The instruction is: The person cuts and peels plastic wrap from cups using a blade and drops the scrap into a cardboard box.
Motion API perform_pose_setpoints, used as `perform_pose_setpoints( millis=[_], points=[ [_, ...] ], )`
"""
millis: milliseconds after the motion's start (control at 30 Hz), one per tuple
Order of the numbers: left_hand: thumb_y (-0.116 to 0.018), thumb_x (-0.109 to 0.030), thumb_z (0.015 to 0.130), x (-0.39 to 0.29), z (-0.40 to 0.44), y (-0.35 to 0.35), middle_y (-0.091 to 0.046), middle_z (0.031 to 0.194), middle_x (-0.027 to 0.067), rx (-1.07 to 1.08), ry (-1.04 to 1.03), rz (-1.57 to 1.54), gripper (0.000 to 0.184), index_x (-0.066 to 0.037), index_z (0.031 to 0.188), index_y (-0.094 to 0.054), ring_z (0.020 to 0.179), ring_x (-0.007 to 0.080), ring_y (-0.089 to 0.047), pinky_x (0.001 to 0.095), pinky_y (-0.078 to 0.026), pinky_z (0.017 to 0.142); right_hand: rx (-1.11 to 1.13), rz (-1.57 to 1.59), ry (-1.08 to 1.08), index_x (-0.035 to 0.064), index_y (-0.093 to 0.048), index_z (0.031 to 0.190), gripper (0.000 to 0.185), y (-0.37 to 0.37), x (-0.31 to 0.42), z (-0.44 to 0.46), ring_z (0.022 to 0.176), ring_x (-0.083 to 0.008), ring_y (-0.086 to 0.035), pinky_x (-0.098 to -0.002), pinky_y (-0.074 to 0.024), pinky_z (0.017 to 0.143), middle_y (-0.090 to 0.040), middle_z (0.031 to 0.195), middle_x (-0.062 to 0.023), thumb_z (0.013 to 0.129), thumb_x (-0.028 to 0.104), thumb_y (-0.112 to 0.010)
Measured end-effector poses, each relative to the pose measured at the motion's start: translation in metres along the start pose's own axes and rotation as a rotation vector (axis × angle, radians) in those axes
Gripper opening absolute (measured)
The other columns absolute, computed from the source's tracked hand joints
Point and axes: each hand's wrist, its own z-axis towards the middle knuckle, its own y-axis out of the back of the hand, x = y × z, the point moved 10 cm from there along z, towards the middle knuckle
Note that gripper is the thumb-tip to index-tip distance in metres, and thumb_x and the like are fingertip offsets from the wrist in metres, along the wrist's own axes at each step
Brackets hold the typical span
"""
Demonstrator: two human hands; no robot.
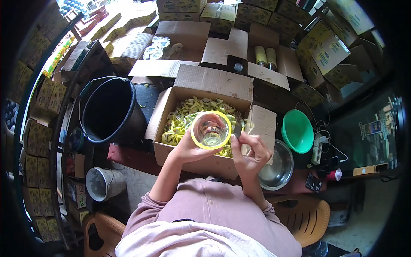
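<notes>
My left hand (188, 147) is wrapped round a clear cup (212, 136) with a yellow rim, its open mouth turned up toward me. Close to the cup's right side, my right hand (252, 154) is closed in a pinch. A small pale, see-through piece (247, 125) shows by those fingertips, too blurred to name. Both hands are above an open cardboard box (214, 81) filled with yellow-and-white strips (184, 118).
A black bucket (137, 115) stands left, a grey pail (100, 184) below it. To the right are a green bowl (297, 130), a metal basin (278, 165) and a power strip (317, 150). Behind, open cartons hold lidded cups (156, 48) and yellow cylinders (265, 58).
</notes>
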Motion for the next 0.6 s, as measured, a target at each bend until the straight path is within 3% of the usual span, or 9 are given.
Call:
perform_pose_setpoints(
  millis=[600],
  points=[
    [-0.073,-0.011,0.058,0.003,-0.004,-0.015,-0.051,0.102,0.0078,0.186,0.045,-0.061,0.062,-0.001,0.111,-0.043,0.096,0.0157,-0.051,0.0296,-0.040,0.087,0.015,-0.017,0.092,0.0057,-0.066,0.085,0.030,-0.003,0.003,0.004,0.056,-0.0152,-0.059,-0.0239,-0.0462,0.053,-0.060,0.065,-0.0068,0.058,-0.007,-0.067]
  ],
)
